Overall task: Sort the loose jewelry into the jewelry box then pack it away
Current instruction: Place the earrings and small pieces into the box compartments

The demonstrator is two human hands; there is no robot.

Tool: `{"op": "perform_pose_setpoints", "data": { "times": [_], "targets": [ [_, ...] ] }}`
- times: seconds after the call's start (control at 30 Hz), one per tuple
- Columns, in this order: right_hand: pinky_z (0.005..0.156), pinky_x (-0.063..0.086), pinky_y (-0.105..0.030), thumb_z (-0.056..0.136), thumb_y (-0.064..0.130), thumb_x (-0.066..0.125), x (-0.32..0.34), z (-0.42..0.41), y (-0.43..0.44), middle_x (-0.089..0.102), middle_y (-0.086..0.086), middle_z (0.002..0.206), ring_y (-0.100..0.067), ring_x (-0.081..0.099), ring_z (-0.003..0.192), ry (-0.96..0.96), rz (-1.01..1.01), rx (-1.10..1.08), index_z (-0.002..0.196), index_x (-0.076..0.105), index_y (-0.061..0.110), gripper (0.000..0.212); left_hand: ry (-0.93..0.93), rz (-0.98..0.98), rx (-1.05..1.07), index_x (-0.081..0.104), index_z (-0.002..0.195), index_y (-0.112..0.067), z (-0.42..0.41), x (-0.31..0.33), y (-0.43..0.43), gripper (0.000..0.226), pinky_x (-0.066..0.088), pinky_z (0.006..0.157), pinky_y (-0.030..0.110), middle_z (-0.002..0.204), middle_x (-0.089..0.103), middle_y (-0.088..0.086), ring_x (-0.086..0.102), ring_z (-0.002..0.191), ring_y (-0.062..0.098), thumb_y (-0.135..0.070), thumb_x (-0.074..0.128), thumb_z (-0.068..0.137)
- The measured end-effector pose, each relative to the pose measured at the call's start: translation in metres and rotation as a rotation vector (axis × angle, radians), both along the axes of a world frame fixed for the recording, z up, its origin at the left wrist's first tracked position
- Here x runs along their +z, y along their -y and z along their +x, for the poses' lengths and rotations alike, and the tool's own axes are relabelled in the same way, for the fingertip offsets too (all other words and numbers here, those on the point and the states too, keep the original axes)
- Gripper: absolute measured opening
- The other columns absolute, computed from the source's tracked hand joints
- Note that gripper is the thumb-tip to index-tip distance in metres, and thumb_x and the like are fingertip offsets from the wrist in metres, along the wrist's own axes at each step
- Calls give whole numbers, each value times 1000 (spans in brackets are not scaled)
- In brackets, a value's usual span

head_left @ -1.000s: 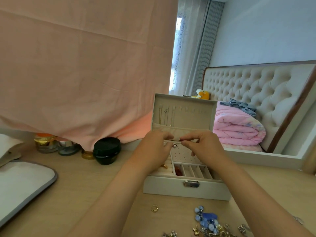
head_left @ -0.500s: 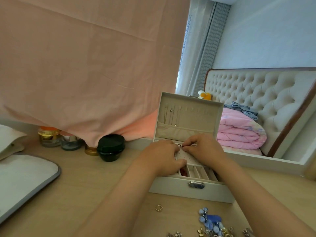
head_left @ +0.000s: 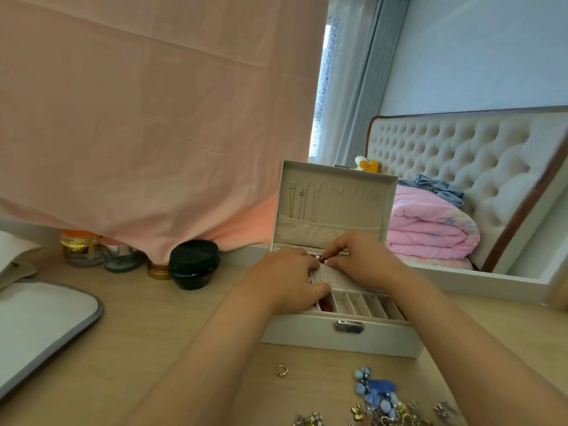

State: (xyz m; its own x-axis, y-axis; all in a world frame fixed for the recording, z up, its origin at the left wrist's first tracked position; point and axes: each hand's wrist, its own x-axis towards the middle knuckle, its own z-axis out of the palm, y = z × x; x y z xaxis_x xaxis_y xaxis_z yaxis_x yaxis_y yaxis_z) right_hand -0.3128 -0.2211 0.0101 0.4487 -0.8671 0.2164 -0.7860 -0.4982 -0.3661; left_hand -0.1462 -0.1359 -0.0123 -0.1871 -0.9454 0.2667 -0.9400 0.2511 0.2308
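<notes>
We see a hanging pink fabric sheet point(head_left: 138, 118) over a black round lidded jar point(head_left: 194, 263), a grey-rimmed white tray point(head_left: 37, 321) at left, and a folded pink quilt point(head_left: 430, 229) at right.

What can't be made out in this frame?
Head view only:
- The small piece pinched by the right hand: too small to identify.
- Left compartments of the jewelry box: covered by the left hand.
- Its grip: fingertips hidden behind its knuckles.
- The loose jewelry pile: cut off by bottom edge.
- The jars: partly hidden by pink cloth.

pinching what may be a beaded earring point(head_left: 321, 259) with left hand point(head_left: 285, 281) and right hand point(head_left: 359, 259) over the open jewelry box point(head_left: 307, 333).
</notes>
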Motion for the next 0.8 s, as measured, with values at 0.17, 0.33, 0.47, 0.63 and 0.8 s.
{"op": "perform_pose_setpoints", "data": {
  "times": [0.17,0.33,0.47,0.63,0.8],
  "targets": [
    [92,51,-31,92,24,68,-1,1,-1,71,10,106,-9,62,99,-48,-21,9,98,76,33,13,20,-2,0,54,139,-27,-1,0,0,55,39,108,38,139,55,-2,45,129,19,-56,50,93],
    [97,49,-32,93,26,65,7,-5,-12,67,7,114,-11,61,105,-61,-16,40,123,67,25,30,-95,-83,-17,56,138,-27,-5,5,-2,46,38,109,34,138,54,-3,45,130,15,-43,56,95],
    [97,50,-32,92,27,65,21,-21,-33,68,11,112,-9,62,104,43,-45,51,117,70,27,26,-206,-136,-15,62,128,-30,-9,17,-11,34,45,100,34,122,58,-9,51,114,9,-39,57,96],
    [77,47,-21,93,29,66,32,-43,-82,70,16,99,8,58,77,16,-23,133,99,75,30,11,-162,-175,-40,65,102,-33,-20,29,-40,12,52,78,31,94,59,-16,54,84,1,-38,59,93],
    [69,44,-14,89,31,72,25,-62,-123,71,14,90,3,61,79,-46,85,201,92,77,31,6,-143,-81,-113,60,90,-34,-36,23,-87,5,51,69,30,84,60,-15,54,76,1,-37,58,93]
  ]
}}
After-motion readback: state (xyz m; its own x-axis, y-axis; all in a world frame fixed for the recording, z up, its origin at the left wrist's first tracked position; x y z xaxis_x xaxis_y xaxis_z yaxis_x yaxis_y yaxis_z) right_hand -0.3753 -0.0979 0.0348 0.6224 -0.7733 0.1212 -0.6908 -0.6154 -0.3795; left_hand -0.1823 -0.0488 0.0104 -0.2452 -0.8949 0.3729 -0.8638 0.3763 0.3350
